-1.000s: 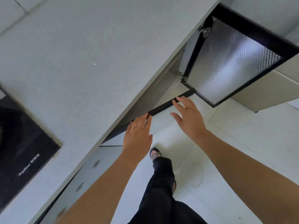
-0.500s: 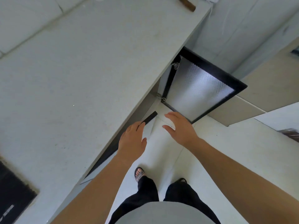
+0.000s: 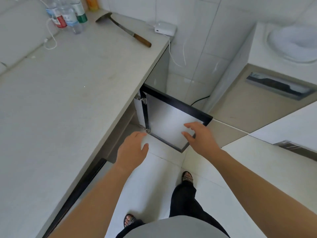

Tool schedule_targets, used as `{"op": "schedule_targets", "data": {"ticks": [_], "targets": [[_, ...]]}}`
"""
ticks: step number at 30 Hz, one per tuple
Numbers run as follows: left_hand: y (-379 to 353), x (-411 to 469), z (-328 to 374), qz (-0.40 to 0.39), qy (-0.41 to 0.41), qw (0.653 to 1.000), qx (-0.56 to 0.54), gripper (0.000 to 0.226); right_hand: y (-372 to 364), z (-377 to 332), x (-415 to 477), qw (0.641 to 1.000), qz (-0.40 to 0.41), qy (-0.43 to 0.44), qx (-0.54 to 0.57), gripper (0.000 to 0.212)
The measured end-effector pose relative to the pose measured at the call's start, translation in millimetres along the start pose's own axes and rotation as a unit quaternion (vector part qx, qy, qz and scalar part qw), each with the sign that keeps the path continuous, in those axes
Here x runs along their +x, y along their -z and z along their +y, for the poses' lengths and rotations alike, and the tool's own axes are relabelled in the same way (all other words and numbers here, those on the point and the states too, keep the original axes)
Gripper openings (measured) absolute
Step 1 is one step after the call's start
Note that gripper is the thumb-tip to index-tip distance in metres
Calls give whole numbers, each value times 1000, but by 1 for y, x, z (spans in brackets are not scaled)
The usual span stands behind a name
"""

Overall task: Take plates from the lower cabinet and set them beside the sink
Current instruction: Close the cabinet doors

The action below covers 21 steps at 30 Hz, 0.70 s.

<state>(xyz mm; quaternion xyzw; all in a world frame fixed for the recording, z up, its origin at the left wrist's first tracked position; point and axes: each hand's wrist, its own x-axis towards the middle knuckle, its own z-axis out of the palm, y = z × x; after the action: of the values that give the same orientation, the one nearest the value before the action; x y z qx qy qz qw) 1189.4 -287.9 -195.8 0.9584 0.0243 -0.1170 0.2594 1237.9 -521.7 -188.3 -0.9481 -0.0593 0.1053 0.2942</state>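
The surface (image 3: 68, 100) carries three clear bottles (image 3: 68, 16), one orange container (image 3: 91, 3), one wood-handled spatula (image 3: 123, 28) and one white charger (image 3: 165, 28). One cabinet door (image 3: 168, 122) stands ajar, with one black cable (image 3: 199, 99) beyond it. There are two hands, the left hand (image 3: 133, 148) and the right hand (image 3: 199, 136), and two sandalled feet (image 3: 187, 178). At the far right are one white dish (image 3: 295, 43) and two recessed handles (image 3: 277, 86).
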Motion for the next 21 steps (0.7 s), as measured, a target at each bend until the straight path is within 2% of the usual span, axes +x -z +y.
{"op": "schedule_targets", "data": {"ticks": [7,10,16,21], "targets": [[-36,93,85,-12,22,1000,-6,41,57,92,88,999,-27,4,-22,34],[-50,122,112,-25,35,999,0,41,65,123,112,999,-45,-13,-23,38],[-68,146,137,-28,81,996,10,41,57,153,132,995,-100,-7,-16,40],[-73,163,138,-32,78,996,17,40,47,166,142,992,-122,-26,19,35]]}}
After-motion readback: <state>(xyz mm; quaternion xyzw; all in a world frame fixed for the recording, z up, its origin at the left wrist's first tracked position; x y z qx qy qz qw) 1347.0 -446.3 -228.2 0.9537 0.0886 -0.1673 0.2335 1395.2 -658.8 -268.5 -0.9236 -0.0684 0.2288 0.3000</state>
